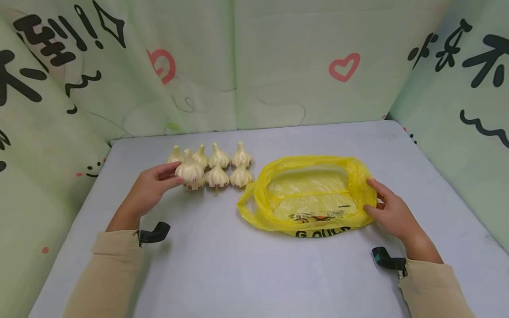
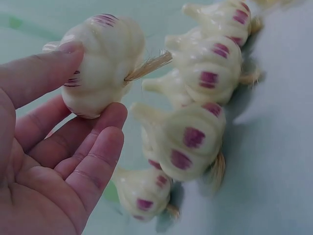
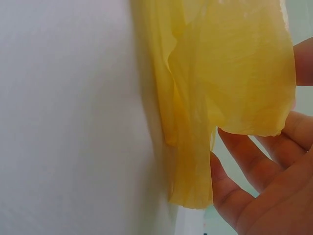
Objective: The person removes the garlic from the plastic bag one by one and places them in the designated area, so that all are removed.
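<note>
My left hand (image 1: 148,191) pinches a whitish garlic bulb (image 1: 190,171) between thumb and fingers, at the left end of two rows of bulbs. In the left wrist view that garlic bulb (image 2: 100,66) shows purple streaks and a tuft of straw-coloured roots. Several more bulbs, such as one garlic bulb (image 1: 217,176) in the front row, stand to its right and behind it. On the right, a yellow plastic bag (image 1: 274,222) lies with its mouth spread wide. My right hand (image 1: 393,216) holds the bag's right rim, with the thumb near me and fingers farther back.
A white-covered table (image 1: 254,274) carries everything. Pale green curtains (image 1: 278,66) with dark lettering and hearts close in the back and both sides. One bag handle loop (image 1: 247,212) lies toward the bulbs. Black wrist cameras (image 1: 155,233) sit at both cuffs.
</note>
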`<state>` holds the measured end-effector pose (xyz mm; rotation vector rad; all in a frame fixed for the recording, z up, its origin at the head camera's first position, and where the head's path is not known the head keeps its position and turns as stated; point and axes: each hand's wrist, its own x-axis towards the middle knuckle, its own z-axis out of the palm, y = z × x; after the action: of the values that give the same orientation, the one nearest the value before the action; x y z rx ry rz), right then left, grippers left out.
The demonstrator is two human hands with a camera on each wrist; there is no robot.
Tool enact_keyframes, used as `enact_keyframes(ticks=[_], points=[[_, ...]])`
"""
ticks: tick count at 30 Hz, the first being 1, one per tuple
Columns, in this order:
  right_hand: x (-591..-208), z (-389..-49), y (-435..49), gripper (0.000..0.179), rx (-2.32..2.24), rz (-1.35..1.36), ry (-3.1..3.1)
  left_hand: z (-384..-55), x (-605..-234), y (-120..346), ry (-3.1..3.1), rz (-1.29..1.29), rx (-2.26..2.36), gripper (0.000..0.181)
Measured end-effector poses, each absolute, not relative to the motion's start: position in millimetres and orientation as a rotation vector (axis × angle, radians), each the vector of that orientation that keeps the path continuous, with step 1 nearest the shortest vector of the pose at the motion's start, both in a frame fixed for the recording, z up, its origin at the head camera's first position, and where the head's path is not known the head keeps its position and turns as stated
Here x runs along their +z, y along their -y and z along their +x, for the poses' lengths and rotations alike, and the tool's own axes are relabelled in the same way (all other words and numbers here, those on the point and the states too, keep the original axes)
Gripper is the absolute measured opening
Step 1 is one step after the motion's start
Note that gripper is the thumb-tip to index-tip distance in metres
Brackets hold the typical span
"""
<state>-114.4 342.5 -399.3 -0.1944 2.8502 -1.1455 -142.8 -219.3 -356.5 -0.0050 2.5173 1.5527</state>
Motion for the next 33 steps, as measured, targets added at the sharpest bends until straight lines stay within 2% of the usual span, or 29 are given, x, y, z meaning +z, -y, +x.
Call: enact_keyframes(ticks=[16, 33], points=[[-399, -115, -343, 0.069, -1.127, -0.181, -2.852, -130, -370, 258, -2.55, -0.087, 1.446, 0.069], [-399, -114, -344, 0.069, -1.111, -0.166, -2.856, -138, -383, 277, -2.528, -0.173, 1.365, 0.074]])
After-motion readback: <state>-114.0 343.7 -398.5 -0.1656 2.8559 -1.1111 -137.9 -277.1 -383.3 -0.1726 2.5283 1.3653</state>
